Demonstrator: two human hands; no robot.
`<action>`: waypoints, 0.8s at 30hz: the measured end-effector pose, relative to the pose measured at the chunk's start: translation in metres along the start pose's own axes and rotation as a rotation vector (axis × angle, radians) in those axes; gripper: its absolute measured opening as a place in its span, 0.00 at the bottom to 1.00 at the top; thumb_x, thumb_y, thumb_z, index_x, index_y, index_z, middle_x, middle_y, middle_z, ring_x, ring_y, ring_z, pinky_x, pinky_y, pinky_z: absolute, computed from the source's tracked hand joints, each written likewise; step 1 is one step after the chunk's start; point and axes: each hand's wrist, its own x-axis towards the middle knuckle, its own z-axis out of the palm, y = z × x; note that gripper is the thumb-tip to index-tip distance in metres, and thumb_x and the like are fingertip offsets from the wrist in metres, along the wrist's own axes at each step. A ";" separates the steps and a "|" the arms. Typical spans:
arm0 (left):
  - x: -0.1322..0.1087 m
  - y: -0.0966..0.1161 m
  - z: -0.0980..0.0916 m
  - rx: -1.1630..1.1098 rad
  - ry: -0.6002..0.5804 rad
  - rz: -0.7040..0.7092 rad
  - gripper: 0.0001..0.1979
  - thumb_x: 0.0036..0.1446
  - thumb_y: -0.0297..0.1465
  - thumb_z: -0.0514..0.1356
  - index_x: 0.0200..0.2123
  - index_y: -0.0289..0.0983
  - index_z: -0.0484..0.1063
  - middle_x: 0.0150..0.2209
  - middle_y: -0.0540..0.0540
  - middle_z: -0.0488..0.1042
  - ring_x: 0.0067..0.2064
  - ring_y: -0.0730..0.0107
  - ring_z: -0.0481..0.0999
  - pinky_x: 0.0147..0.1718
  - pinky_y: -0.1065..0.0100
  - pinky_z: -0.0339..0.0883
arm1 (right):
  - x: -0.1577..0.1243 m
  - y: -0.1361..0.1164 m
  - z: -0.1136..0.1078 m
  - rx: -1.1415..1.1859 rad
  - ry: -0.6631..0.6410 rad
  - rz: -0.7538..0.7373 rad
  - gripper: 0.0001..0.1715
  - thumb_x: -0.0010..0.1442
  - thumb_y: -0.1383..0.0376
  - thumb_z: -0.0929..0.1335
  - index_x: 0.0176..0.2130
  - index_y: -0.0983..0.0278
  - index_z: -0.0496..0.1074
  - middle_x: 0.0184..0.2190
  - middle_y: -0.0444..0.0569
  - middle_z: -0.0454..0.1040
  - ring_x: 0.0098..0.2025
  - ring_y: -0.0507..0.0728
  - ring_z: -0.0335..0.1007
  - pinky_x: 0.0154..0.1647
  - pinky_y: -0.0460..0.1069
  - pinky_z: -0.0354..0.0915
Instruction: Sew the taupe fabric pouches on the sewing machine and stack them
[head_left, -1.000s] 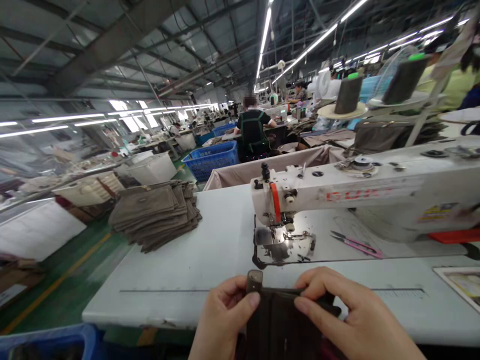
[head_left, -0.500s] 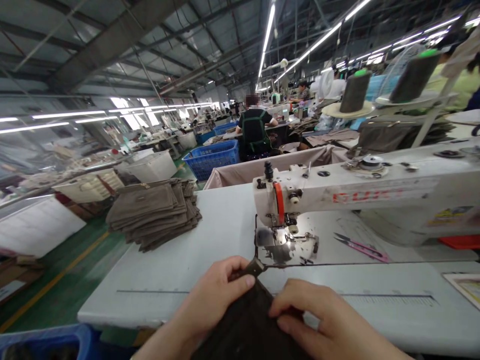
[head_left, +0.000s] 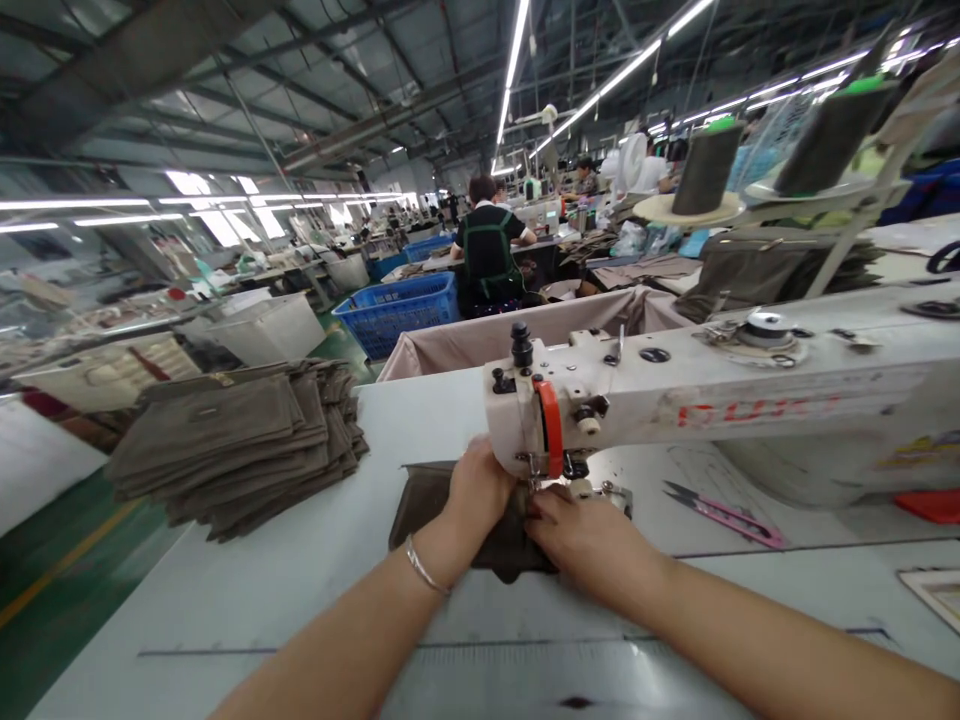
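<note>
A dark brown fabric piece (head_left: 422, 503) lies on the table under the head of a white sewing machine (head_left: 600, 365). My left hand (head_left: 480, 490), a silver bangle at its wrist, is closed on the cloth left of the needle; its fingertips are partly hidden by the machine head. Close to the presser foot, my right hand (head_left: 576, 528) pinches the cloth's right edge with bent fingers. Both hands almost meet at the needle area, which they largely cover.
A stack of brown fabric pieces (head_left: 240, 440) stands at the table's left. Pink-handled thread snips (head_left: 727, 515) lie right of my right hand. Thread cones (head_left: 709, 170) stand behind the machine. Beyond the table are a cloth-lined bin (head_left: 442, 350), a blue basket (head_left: 401, 310) and a seated co-worker (head_left: 489, 245).
Both hands have moved forward from the table's front, carrying the fabric piece to the needle, where it now lies flat under the machine head. The view has shifted slightly right.
</note>
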 end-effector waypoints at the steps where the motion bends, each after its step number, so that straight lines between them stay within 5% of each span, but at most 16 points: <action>1: -0.007 0.004 0.002 -0.001 -0.002 0.035 0.06 0.61 0.28 0.59 0.40 0.34 0.74 0.41 0.40 0.75 0.45 0.57 0.73 0.46 0.55 0.69 | -0.008 0.002 0.000 -0.004 0.009 -0.020 0.08 0.60 0.74 0.66 0.34 0.66 0.74 0.36 0.53 0.74 0.40 0.60 0.69 0.41 0.54 0.66; 8: -0.057 0.015 0.000 -0.045 -0.078 0.233 0.16 0.58 0.21 0.60 0.50 0.38 0.70 0.48 0.46 0.73 0.51 0.61 0.70 0.55 0.58 0.66 | -0.033 0.006 0.010 0.051 0.102 -0.080 0.12 0.65 0.71 0.63 0.46 0.66 0.72 0.39 0.51 0.75 0.42 0.57 0.69 0.46 0.53 0.65; 14: -0.056 0.010 -0.006 -0.030 -0.100 0.329 0.17 0.60 0.21 0.58 0.53 0.36 0.67 0.51 0.43 0.72 0.54 0.60 0.70 0.57 0.58 0.65 | -0.032 0.007 0.014 0.049 0.160 -0.097 0.11 0.64 0.72 0.63 0.45 0.65 0.72 0.37 0.49 0.76 0.39 0.56 0.70 0.41 0.52 0.65; 19: -0.055 0.007 -0.006 -0.081 -0.107 0.322 0.17 0.60 0.22 0.57 0.52 0.38 0.67 0.52 0.45 0.73 0.54 0.62 0.71 0.56 0.59 0.66 | -0.028 0.005 0.010 0.125 0.127 -0.034 0.11 0.62 0.73 0.64 0.40 0.61 0.72 0.38 0.46 0.75 0.45 0.56 0.69 0.53 0.55 0.61; 24: -0.056 0.009 -0.005 -0.087 -0.053 0.343 0.14 0.62 0.23 0.55 0.50 0.37 0.69 0.50 0.44 0.75 0.52 0.64 0.73 0.55 0.60 0.68 | -0.026 0.005 0.005 0.202 0.068 -0.039 0.12 0.61 0.75 0.62 0.37 0.63 0.71 0.39 0.48 0.74 0.48 0.56 0.68 0.54 0.54 0.62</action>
